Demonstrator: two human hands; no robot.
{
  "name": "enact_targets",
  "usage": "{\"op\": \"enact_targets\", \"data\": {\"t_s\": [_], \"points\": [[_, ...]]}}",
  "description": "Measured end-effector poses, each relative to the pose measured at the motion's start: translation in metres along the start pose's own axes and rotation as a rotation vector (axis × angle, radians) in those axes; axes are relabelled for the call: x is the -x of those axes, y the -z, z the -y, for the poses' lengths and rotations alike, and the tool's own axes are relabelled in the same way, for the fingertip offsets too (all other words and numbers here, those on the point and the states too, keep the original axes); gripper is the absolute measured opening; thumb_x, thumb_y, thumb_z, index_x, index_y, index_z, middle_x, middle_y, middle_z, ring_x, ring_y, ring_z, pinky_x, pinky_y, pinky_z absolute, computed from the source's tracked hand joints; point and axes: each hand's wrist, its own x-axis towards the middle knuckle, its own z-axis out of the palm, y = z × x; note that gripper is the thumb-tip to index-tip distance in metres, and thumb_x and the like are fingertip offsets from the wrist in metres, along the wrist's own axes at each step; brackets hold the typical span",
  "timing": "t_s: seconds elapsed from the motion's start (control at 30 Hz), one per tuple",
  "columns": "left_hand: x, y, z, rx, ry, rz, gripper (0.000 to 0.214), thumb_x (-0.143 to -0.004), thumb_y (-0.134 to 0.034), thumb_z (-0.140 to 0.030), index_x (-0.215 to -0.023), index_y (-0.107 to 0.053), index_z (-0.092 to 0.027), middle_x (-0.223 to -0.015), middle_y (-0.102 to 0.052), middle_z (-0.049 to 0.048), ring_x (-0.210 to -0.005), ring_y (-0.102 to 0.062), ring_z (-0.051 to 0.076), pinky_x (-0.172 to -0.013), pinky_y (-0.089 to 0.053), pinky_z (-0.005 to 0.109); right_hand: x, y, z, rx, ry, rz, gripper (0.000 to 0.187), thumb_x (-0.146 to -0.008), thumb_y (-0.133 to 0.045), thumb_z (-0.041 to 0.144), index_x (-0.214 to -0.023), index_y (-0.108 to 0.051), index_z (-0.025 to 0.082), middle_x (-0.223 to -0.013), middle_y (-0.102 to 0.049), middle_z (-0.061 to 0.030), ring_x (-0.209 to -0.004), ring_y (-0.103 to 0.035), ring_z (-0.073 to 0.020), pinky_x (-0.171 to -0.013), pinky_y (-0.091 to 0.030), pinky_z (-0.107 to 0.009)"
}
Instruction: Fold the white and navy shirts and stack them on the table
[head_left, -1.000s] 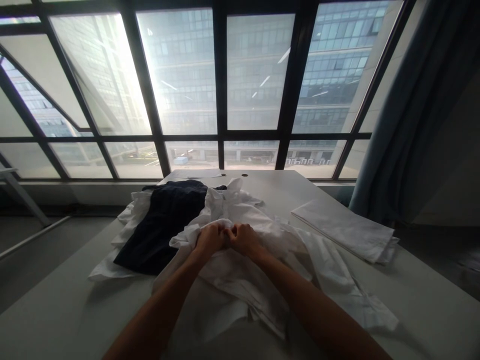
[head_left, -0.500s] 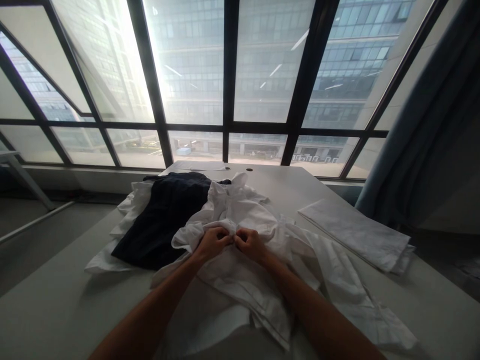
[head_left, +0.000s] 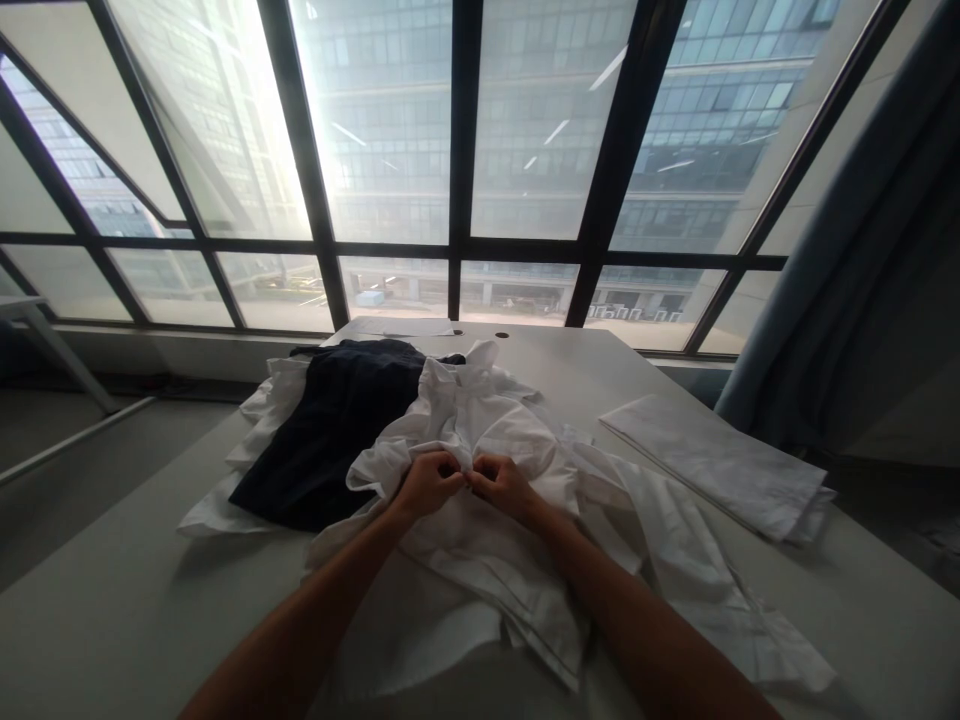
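Note:
A rumpled white shirt [head_left: 517, 430] lies spread over the near middle of the table, one long sleeve stretching toward the lower right. My left hand [head_left: 431, 483] pinches the shirt's fabric near its middle, thumb and fingers pressed together. Just beside it, my right hand [head_left: 499, 483] pinches the same fabric, fingertips almost touching those of the left. Whether a button sits between the fingers is too small to make out. Left of the shirt, a dark navy garment [head_left: 337, 430] rests on top of other white clothing [head_left: 259, 440].
The white table [head_left: 570, 350] reaches to large black-framed windows. A folded white cloth [head_left: 720, 465] lies on its right side, and thin white sheets [head_left: 401, 327] lie at the far end. A grey-blue curtain [head_left: 810, 270] hangs at right. Another table's leg [head_left: 67, 355] stands at left.
Both hands keep pinching the shirt at nearly the same spot, with only slight finger movement. The camera view has shifted a little.

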Motion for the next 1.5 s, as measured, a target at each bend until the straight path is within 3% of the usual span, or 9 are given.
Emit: {"op": "enact_targets", "data": {"t_s": [0.2,0.43,0.57,0.83,0.97,1.1,1.23,1.33,1.5], "points": [[0.006,-0.005,-0.002,-0.116,-0.134,-0.166,0.006,-0.07,-0.061,-0.018,-0.064,-0.06,-0.017,-0.068,-0.06,0.0002,-0.064,-0.053,0.013,-0.06,-0.041,0.024,-0.005,-0.004,0.005,0.216,0.05,-0.163,0.02,-0.068,-0.06,0.031,-0.055,-0.05,0.019,-0.055,-0.052,0.0017,-0.057,-0.046,-0.0114,-0.054,-0.035,-0.023],[0.009,0.002,-0.003,-0.228,-0.328,-0.027,0.011,-0.08,-0.059,-0.019,-0.069,-0.061,-0.019,-0.075,-0.06,0.0017,-0.067,-0.053,0.013,-0.063,-0.043,0.024,0.001,0.001,0.009,0.017,-0.105,-0.063,0.021,-0.071,-0.063,0.034,-0.059,-0.06,0.017,-0.053,-0.059,-0.001,-0.05,-0.052,-0.0122,-0.047,-0.037,-0.022],[0.011,-0.001,-0.003,-0.224,-0.326,-0.032,0.013,-0.083,-0.058,-0.018,-0.07,-0.06,-0.019,-0.079,-0.062,0.0023,-0.071,-0.056,0.014,-0.067,-0.045,0.025,0.002,0.006,0.007,-0.186,-0.127,0.027,0.03,-0.07,-0.07,0.044,-0.062,-0.061,0.017,-0.056,-0.061,-0.0008,-0.05,-0.052,-0.0117,-0.047,-0.039,-0.023],[0.014,-0.004,-0.009,-0.102,-0.312,0.008,0.017,-0.086,-0.056,-0.024,-0.071,-0.058,-0.018,-0.078,-0.059,0.0018,-0.07,-0.054,0.014,-0.065,-0.045,0.024,-0.003,0.011,-0.006,-0.265,-0.119,0.043,0.039,-0.061,-0.078,0.05,-0.064,-0.055,0.018,-0.054,-0.06,0.0019,-0.048,-0.052,-0.0108,-0.048,-0.042,-0.023],[0.011,0.001,-0.007,-0.065,-0.291,0.094,0.012,-0.087,-0.054,-0.023,-0.079,-0.062,-0.018,-0.083,-0.064,0.0039,-0.075,-0.059,0.016,-0.069,-0.049,0.026,-0.004,0.008,-0.008,-0.315,-0.162,-0.024,0.043,-0.065,-0.072,0.058,-0.07,-0.052,0.02,-0.054,-0.059,0.0022,-0.049,-0.055,-0.0131,-0.049,-0.044,-0.025],[0.011,0.002,-0.004,-0.24,-0.235,0.035,0.018,-0.085,-0.06,-0.024,-0.1,-0.066,-0.017,-0.108,-0.067,0.0114,-0.098,-0.064,0.024,-0.087,-0.05,0.034,-0.007,0.01,-0.004,-0.112,-0.056,-0.155,0.03,-0.079,-0.057,0.05,-0.076,-0.053,0.021,-0.056,-0.058,0.0012,-0.051,-0.055,-0.0152,-0.052,-0.044,-0.026],[0.016,0.007,-0.018,-0.59,0.001,0.212,0.02,-0.084,-0.062,-0.02,-0.101,-0.071,-0.018,-0.095,-0.073,0.0094,-0.092,-0.068,0.027,-0.084,-0.05,0.036,-0.011,0.021,-0.001,0.298,0.05,-0.418,0.019,-0.085,-0.048,0.032,-0.077,-0.059,0.018,-0.066,-0.063,-0.0039,-0.062,-0.056,-0.0161,-0.061,-0.042,-0.026],[0.02,0.02,-0.037,-0.715,0.08,0.344,0.016,-0.078,-0.063,-0.016,-0.088,-0.075,-0.019,-0.091,-0.075,0.0075,-0.087,-0.069,0.026,-0.08,-0.051,0.034,-0.013,0.029,0.0,0.462,-0.028,-0.578,0.022,-0.087,-0.046,0.027,-0.08,-0.064,0.016,-0.074,-0.068,-0.0079,-0.069,-0.059,-0.0175,-0.065,-0.041,-0.027],[0.029,0.056,-0.055,-0.815,0.179,0.747,0.026,-0.067,-0.06,-0.001,-0.072,-0.077,-0.02,-0.074,-0.074,0.0025,-0.073,-0.068,0.021,-0.071,-0.051,0.029,-0.003,0.027,0.023,0.559,-0.02,-0.635,0.022,-0.09,-0.047,0.027,-0.088,-0.066,0.015,-0.082,-0.071,-0.0089,-0.072,-0.062,-0.0174,-0.066,-0.04,-0.025]]}}
